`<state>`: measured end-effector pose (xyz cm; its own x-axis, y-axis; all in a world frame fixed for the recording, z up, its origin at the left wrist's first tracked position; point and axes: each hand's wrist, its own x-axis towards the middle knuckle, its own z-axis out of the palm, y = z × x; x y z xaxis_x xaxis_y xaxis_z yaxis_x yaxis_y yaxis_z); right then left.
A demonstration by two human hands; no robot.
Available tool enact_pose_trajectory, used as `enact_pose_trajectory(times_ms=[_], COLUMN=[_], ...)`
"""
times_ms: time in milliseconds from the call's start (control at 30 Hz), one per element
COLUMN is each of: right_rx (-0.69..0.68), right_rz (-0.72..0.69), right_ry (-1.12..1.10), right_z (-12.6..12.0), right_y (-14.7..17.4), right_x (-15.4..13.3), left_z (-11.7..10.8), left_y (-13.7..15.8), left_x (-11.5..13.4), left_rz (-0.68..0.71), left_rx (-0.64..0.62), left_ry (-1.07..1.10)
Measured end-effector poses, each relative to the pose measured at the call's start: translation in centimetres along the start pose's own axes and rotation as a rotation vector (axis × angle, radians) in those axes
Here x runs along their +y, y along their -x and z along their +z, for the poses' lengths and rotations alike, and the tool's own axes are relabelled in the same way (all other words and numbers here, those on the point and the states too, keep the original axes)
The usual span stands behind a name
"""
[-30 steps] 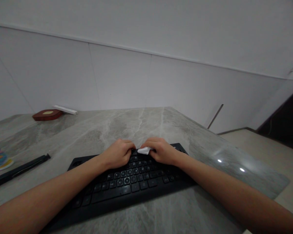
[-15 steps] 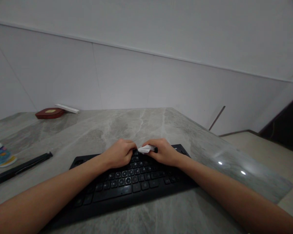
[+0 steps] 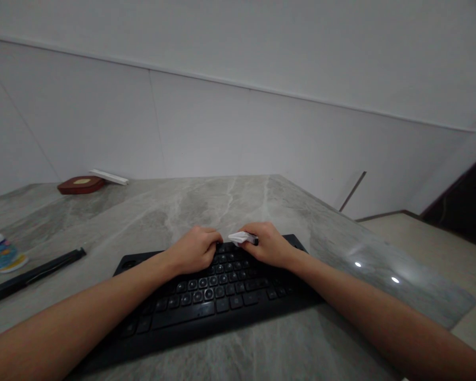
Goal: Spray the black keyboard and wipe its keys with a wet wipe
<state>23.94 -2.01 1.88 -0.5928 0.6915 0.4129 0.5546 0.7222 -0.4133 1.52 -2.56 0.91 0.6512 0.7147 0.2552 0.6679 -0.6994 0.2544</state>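
A black keyboard lies at a slant in front of me, its round-topped keys facing up. My left hand is closed at its back edge, with curled fingers gripping the keyboard there. Just right of it, my right hand pinches a folded white tissue whose tip points left, above the top row of keys. A small dark end shows beside the tissue under the fingers; I cannot make out what it belongs to. My forearms cover both ends of the keyboard.
On the grey marbled table, a long black bar and a colourful tub with a white lid are at left. Farther back lie a reddish-brown case and a white strip. The table's right edge drops to the floor.
My right hand has moved slightly right and up with the tissue, away from my left hand. The left hand and the keyboard stay where they were.
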Motion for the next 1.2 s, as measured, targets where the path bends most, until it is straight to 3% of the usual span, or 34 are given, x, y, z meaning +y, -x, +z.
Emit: enact_pose_trajectory(times_ms=[667,833,1200], right_rx=[-0.037,-0.071,-0.123], right_rz=[-0.044,0.028,0.151], right_ry=[0.080,0.144,-0.076], right_z=[-0.4,-1.2,-1.2], right_y=[0.1,0.1,0.0], right_x=[0.5,1.1,0.7], left_z=[0.1,0.0,-0.1], left_y=[0.2,0.2,0.0], left_x=[0.0,0.1,0.2], left_rz=[0.004,0.002,-0.012], left_rx=[0.015,0.017,0.003], left_ry=[0.000,0.003,0.006])
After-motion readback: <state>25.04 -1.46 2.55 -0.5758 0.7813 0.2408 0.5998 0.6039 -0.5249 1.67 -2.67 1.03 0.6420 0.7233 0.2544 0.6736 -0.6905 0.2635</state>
